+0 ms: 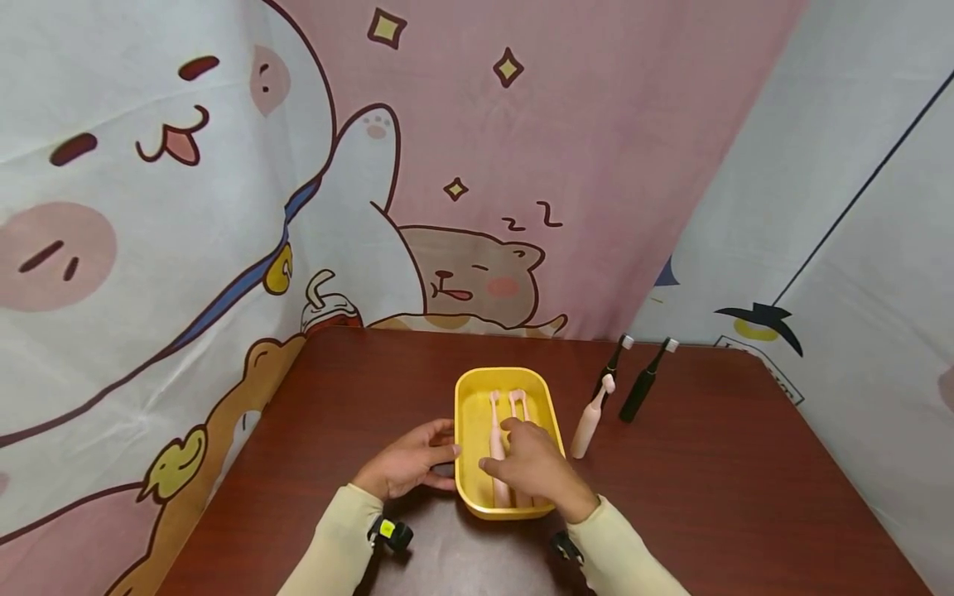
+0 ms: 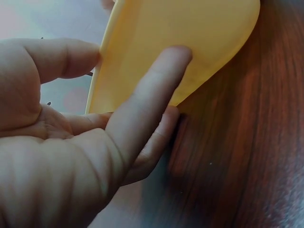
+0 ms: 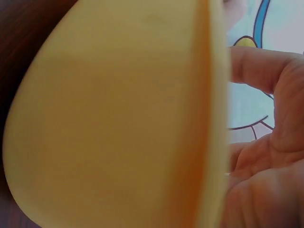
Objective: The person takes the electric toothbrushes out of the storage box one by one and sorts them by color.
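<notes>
The left hand (image 1: 408, 459) sits furthest left on my feed, thumb at the rim of the yellow tray (image 1: 471, 430), other fingers nearly straight along its outer side; I judge it steadies more than it clamps. The tray rests on the reddish-brown table (image 1: 358, 372), near the middle. I take it for thin moulded plastic, light, slightly springy, apt to skid if nudged, so I'd hold it by the rim or cup opposite walls.

Inside, pink toothbrushes (image 1: 501, 495) lie lengthwise, heads toward the far end; three heads show. They should be light and stiff, with smooth, perhaps slippery handles, the slim necks the weak point. I'd pinch one across the thick handle. The right hand (image 1: 538, 463) bends over them, thumb and forefinger parted around the leftmost; I can't tell whether any finger grips.

Just right of the tray, a lone pink brush (image 1: 587, 429) appears to stand upright, partly covering a black brush (image 1: 613, 364); a dark green brush (image 1: 638, 393) is furthest right. If they do stand, they'd topple easily, so I'd take those low on the body.
</notes>
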Demonstrator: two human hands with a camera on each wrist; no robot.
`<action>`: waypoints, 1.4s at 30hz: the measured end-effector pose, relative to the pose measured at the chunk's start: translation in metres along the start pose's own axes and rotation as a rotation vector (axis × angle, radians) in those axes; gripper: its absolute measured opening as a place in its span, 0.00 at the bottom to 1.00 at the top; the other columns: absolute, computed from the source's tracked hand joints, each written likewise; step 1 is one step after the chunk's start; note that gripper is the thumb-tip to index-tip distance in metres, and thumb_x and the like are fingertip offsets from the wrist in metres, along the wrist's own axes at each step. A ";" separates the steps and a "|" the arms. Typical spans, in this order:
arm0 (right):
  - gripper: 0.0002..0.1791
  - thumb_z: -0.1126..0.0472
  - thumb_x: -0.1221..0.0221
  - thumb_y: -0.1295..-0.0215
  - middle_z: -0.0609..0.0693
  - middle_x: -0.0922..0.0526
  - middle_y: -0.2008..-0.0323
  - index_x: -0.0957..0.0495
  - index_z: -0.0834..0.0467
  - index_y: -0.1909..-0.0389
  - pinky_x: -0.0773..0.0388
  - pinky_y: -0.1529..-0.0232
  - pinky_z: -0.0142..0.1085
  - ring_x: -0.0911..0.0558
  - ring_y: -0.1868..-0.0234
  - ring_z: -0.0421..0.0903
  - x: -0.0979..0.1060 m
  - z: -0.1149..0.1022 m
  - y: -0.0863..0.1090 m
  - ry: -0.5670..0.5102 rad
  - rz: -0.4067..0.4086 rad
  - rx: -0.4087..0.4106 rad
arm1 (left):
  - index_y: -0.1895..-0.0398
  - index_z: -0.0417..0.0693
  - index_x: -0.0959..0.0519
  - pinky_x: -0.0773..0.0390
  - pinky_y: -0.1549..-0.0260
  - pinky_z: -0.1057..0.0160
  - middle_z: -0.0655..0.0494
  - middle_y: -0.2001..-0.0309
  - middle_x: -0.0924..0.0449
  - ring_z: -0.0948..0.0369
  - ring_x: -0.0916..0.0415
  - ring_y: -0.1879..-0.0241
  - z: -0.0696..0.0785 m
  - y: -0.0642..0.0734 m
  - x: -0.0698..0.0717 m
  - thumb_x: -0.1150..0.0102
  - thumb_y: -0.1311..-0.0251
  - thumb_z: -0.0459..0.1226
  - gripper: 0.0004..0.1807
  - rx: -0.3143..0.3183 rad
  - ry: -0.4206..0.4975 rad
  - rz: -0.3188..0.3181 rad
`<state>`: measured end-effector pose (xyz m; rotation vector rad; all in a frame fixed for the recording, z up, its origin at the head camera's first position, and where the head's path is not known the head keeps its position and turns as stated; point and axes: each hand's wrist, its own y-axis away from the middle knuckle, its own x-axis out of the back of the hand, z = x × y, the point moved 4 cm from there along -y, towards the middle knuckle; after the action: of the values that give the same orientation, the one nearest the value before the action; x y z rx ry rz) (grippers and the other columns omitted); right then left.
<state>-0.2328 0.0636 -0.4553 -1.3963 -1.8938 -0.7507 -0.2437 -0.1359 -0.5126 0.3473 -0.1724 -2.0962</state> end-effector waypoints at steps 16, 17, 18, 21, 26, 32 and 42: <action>0.18 0.55 0.24 0.45 0.48 0.27 0.78 0.23 0.60 0.69 0.32 0.75 0.37 0.28 0.75 0.47 -0.015 -0.001 -0.013 0.073 -0.028 0.034 | 0.19 0.31 0.47 0.09 0.53 0.47 0.27 0.30 0.35 0.44 0.16 0.44 0.003 -0.002 0.002 0.48 0.21 0.31 0.33 0.008 -0.013 0.010; 0.18 0.56 0.24 0.44 0.48 0.26 0.78 0.24 0.60 0.70 0.31 0.74 0.37 0.28 0.75 0.47 -0.016 -0.002 -0.014 0.083 -0.032 0.033 | 0.19 0.31 0.47 0.10 0.53 0.47 0.27 0.30 0.36 0.44 0.16 0.44 0.003 -0.002 0.002 0.48 0.21 0.31 0.33 0.009 -0.012 0.010; 0.18 0.57 0.24 0.45 0.49 0.26 0.78 0.25 0.59 0.71 0.31 0.74 0.37 0.28 0.75 0.47 -0.018 -0.002 -0.015 0.094 -0.035 0.031 | 0.19 0.31 0.47 0.10 0.53 0.46 0.27 0.30 0.36 0.44 0.16 0.44 0.003 -0.002 0.002 0.48 0.21 0.31 0.33 0.010 -0.011 0.011; 0.18 0.59 0.23 0.46 0.49 0.26 0.78 0.26 0.58 0.73 0.31 0.73 0.37 0.28 0.76 0.48 -0.022 -0.003 -0.018 0.121 -0.038 0.030 | 0.20 0.31 0.47 0.09 0.54 0.47 0.27 0.30 0.36 0.45 0.16 0.44 0.002 -0.002 0.002 0.49 0.21 0.31 0.33 0.004 -0.010 0.008; 0.17 0.62 0.23 0.49 0.49 0.25 0.77 0.26 0.59 0.72 0.29 0.74 0.38 0.27 0.75 0.47 -0.030 -0.005 -0.020 0.179 -0.023 0.040 | 0.20 0.31 0.46 0.09 0.55 0.48 0.26 0.30 0.35 0.46 0.17 0.44 0.001 -0.002 0.000 0.49 0.21 0.31 0.32 -0.008 -0.008 -0.012; 0.18 0.63 0.23 0.50 0.50 0.25 0.76 0.25 0.59 0.69 0.26 0.72 0.38 0.26 0.73 0.48 -0.036 -0.004 -0.020 0.184 -0.015 0.026 | 0.21 0.31 0.46 0.09 0.54 0.49 0.26 0.31 0.34 0.45 0.18 0.43 0.002 -0.001 -0.002 0.48 0.22 0.31 0.32 -0.006 -0.012 -0.017; 0.15 0.67 0.29 0.54 0.48 0.23 0.77 0.25 0.56 0.70 0.27 0.74 0.36 0.25 0.75 0.47 -0.037 0.004 -0.023 0.088 -0.061 0.005 | 0.20 0.31 0.46 0.09 0.54 0.49 0.27 0.30 0.36 0.45 0.17 0.43 0.002 0.000 -0.002 0.48 0.22 0.31 0.33 0.005 0.000 -0.006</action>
<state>-0.2483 0.0391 -0.4879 -1.2868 -1.8757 -0.8227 -0.2433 -0.1348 -0.5101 0.3508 -0.1773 -2.1016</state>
